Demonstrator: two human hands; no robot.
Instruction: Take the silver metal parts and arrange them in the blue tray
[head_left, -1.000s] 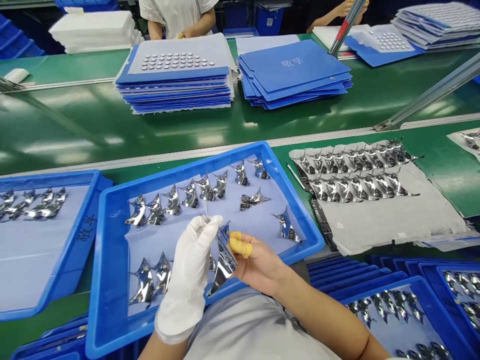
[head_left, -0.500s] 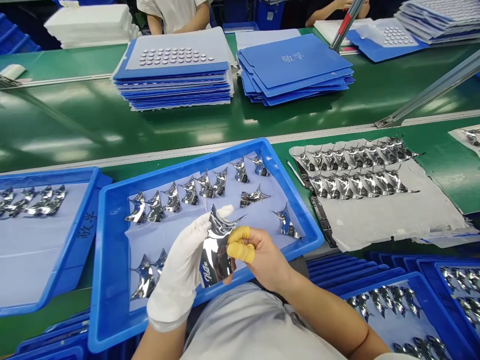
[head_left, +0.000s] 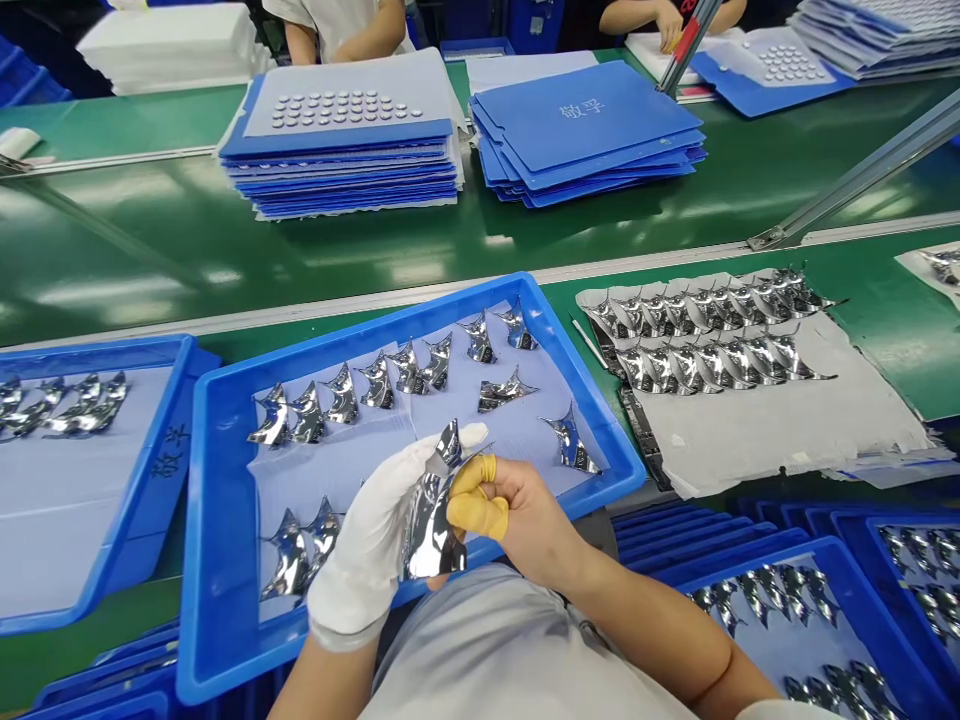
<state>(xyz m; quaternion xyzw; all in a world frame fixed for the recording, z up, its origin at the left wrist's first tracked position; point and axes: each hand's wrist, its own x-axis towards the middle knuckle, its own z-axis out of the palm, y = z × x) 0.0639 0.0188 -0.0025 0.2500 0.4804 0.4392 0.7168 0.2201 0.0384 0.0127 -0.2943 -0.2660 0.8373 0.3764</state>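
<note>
Compared with half a second ago, the chrome piece (head_left: 433, 535) has turned, hiding the lettering that showed near its lower end. It sits between the two hands over the blue tray's (head_left: 199, 560) near edge, the gloved left hand (head_left: 367, 530) gripping its left side, the right hand (head_left: 517, 510) pinching its right edge.

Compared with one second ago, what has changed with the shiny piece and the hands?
The curved chrome piece has turned from narrow and slanted to showing its broad face. The gloved left hand has moved from pinching its top to holding its left side; the right hand keeps gripping the right edge. Nothing was let go. Other visible chrome pieces in the blue tray lie unchanged.
</note>
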